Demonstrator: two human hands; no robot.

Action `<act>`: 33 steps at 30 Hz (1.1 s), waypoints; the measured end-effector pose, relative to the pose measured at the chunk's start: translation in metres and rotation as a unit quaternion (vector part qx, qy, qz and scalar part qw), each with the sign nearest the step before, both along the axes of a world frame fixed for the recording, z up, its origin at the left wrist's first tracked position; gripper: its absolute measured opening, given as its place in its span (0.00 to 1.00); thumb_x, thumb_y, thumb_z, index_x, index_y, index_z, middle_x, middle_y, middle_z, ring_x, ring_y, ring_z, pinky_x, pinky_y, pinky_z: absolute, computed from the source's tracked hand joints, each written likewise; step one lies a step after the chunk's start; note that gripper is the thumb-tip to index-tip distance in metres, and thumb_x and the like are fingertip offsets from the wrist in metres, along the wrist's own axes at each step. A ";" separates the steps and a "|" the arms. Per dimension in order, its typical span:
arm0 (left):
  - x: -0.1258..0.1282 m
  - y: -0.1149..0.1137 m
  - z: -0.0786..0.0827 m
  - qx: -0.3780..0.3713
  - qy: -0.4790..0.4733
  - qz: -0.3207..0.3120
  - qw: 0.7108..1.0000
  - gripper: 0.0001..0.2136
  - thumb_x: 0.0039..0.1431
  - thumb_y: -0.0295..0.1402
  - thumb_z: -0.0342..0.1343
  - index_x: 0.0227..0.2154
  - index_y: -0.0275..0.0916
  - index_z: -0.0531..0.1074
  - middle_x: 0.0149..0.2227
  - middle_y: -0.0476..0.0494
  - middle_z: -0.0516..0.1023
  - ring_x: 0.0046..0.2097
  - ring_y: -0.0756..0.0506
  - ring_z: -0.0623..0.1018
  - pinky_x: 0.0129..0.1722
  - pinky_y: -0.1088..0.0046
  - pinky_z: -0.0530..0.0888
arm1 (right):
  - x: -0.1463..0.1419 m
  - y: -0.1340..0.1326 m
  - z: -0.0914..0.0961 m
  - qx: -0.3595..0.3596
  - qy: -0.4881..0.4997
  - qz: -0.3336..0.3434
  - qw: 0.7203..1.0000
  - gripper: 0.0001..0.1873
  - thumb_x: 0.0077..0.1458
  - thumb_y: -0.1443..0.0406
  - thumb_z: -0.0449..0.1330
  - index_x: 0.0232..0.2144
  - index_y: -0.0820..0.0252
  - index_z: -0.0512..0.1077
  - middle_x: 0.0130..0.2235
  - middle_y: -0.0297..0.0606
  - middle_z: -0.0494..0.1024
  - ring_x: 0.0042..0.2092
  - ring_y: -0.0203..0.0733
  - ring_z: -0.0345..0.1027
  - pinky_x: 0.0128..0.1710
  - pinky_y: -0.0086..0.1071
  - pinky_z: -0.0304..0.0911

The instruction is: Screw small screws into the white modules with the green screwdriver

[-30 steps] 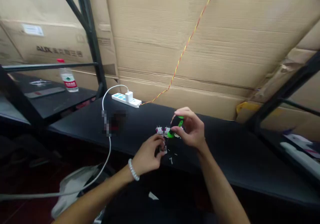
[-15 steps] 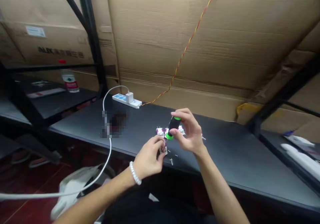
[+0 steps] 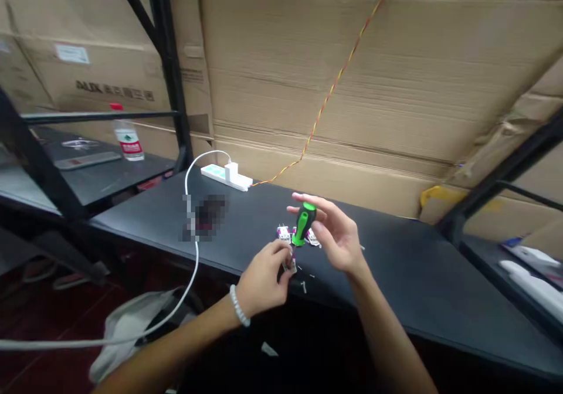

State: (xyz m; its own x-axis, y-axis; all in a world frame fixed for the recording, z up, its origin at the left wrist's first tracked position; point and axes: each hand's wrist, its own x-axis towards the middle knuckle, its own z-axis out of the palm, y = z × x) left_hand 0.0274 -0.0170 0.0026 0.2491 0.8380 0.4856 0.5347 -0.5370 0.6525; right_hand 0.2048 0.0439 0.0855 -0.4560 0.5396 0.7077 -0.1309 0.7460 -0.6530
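At the middle of the frame, above the black counter, our left hand, with a white bead bracelet on its wrist, comes in from the lower left, its fingers curled narrowly on a small white switch module. Our right hand reaches in from the lower right, palm turned toward the left and fingers spread wide about a green-and-black screwdriver; whether they grip it firmly we cannot tell. The screwdriver hangs just above the counter, its long axis nearly upright and leaning slightly, green cap up, lower end pointing down toward the module in our left hand. Two more white modules lie just behind it, and tiny screws lie nearer us. Toward the upper left of the counter sits a white power strip with a white cable.
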 end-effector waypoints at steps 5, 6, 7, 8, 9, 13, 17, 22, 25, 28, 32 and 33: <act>-0.001 0.000 -0.001 -0.003 0.004 -0.001 1.000 0.09 0.56 0.20 0.58 0.34 0.41 0.71 0.48 0.40 0.77 0.49 0.39 0.78 0.53 0.59 0.78 | -0.002 0.004 0.001 0.081 0.017 -0.104 0.991 0.19 0.61 0.61 0.70 0.54 0.47 0.77 0.46 0.39 0.77 0.40 0.42 0.74 0.39 0.38 0.75; -0.001 0.000 -0.001 -0.002 0.004 -0.002 1.000 0.09 0.56 0.20 0.58 0.34 0.41 0.70 0.48 0.40 0.77 0.49 0.39 0.78 0.53 0.59 0.78 | -0.002 0.004 0.002 0.103 0.008 -0.126 0.987 0.20 0.60 0.61 0.71 0.54 0.47 0.77 0.45 0.39 0.76 0.40 0.42 0.72 0.39 0.38 0.74; -0.001 0.000 -0.001 -0.001 0.003 -0.003 1.000 0.08 0.57 0.20 0.58 0.34 0.41 0.70 0.48 0.40 0.77 0.49 0.39 0.78 0.53 0.59 0.78 | -0.002 0.004 0.002 0.113 -0.001 -0.134 0.984 0.21 0.61 0.60 0.70 0.55 0.47 0.77 0.46 0.40 0.76 0.41 0.43 0.72 0.40 0.39 0.75; -0.001 0.000 0.000 -0.001 0.002 -0.003 1.000 0.08 0.57 0.20 0.58 0.34 0.41 0.71 0.48 0.40 0.77 0.49 0.39 0.78 0.54 0.59 0.78 | -0.002 0.004 0.002 0.112 -0.005 -0.125 0.986 0.21 0.63 0.59 0.68 0.57 0.47 0.76 0.49 0.42 0.76 0.43 0.44 0.74 0.42 0.41 0.76; -0.001 0.000 0.000 -0.003 0.001 -0.003 1.000 0.08 0.57 0.20 0.58 0.34 0.41 0.70 0.48 0.40 0.77 0.50 0.39 0.78 0.54 0.59 0.77 | -0.001 0.003 0.002 0.100 -0.002 -0.106 0.989 0.21 0.65 0.59 0.65 0.59 0.47 0.75 0.52 0.44 0.76 0.46 0.46 0.75 0.46 0.44 0.76; -0.002 -0.001 0.002 -0.010 0.003 -0.007 1.000 0.09 0.55 0.19 0.58 0.34 0.41 0.70 0.48 0.41 0.77 0.49 0.40 0.79 0.54 0.59 0.78 | 0.001 0.001 0.003 0.014 0.015 -0.040 0.999 0.18 0.70 0.60 0.60 0.60 0.47 0.74 0.55 0.44 0.79 0.45 0.47 0.81 0.47 0.46 0.79; -0.003 0.001 0.000 -0.010 0.001 -0.008 1.000 0.09 0.55 0.21 0.61 0.32 0.41 0.69 0.49 0.41 0.78 0.49 0.40 0.79 0.52 0.61 0.78 | 0.002 0.005 0.001 0.072 0.038 -0.100 0.992 0.18 0.59 0.63 0.71 0.52 0.48 0.79 0.45 0.39 0.79 0.38 0.42 0.76 0.37 0.37 0.76; -0.004 0.003 -0.004 -0.011 -0.001 -0.009 1.000 0.09 0.54 0.21 0.62 0.32 0.41 0.70 0.48 0.41 0.78 0.49 0.40 0.79 0.53 0.61 0.78 | 0.002 0.002 -0.001 0.058 0.030 -0.085 0.994 0.20 0.67 0.58 0.64 0.60 0.49 0.76 0.53 0.45 0.79 0.44 0.49 0.80 0.44 0.46 0.79; -0.004 0.003 -0.004 -0.012 -0.006 -0.013 1.000 0.08 0.54 0.21 0.62 0.32 0.41 0.71 0.49 0.40 0.78 0.50 0.39 0.79 0.55 0.60 0.78 | 0.002 -0.002 0.000 0.032 0.032 -0.062 0.997 0.20 0.69 0.62 0.62 0.61 0.45 0.75 0.54 0.44 0.81 0.44 0.49 0.82 0.45 0.47 0.80; -0.004 0.002 -0.004 -0.007 -0.010 -0.014 1.000 0.08 0.55 0.21 0.62 0.32 0.41 0.70 0.48 0.41 0.78 0.49 0.40 0.79 0.53 0.61 0.78 | 0.002 -0.001 0.002 0.076 0.025 -0.096 0.992 0.19 0.64 0.65 0.67 0.56 0.43 0.79 0.49 0.41 0.79 0.45 0.48 0.80 0.43 0.43 0.77; -0.004 0.003 -0.005 -0.003 -0.007 -0.013 1.000 0.09 0.54 0.21 0.63 0.31 0.40 0.70 0.49 0.40 0.78 0.49 0.40 0.79 0.52 0.62 0.78 | 0.002 0.000 0.002 0.105 0.013 -0.123 0.987 0.20 0.64 0.63 0.67 0.57 0.44 0.79 0.50 0.42 0.77 0.46 0.48 0.78 0.43 0.43 0.76; -0.004 0.003 -0.005 -0.004 -0.007 -0.014 1.000 0.09 0.54 0.21 0.63 0.31 0.40 0.70 0.49 0.40 0.78 0.49 0.40 0.79 0.52 0.62 0.78 | 0.002 -0.001 0.002 0.095 0.012 -0.110 0.989 0.20 0.65 0.62 0.66 0.58 0.44 0.78 0.51 0.43 0.78 0.46 0.49 0.79 0.44 0.44 0.77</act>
State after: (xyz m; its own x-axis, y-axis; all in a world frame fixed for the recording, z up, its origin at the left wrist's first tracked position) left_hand 0.0232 -0.0140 -0.0023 0.2650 0.8350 0.4822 0.5108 -0.5457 0.6643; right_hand 0.2066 0.0432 0.0872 -0.3243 0.4798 0.8153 0.0349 0.8673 -0.4965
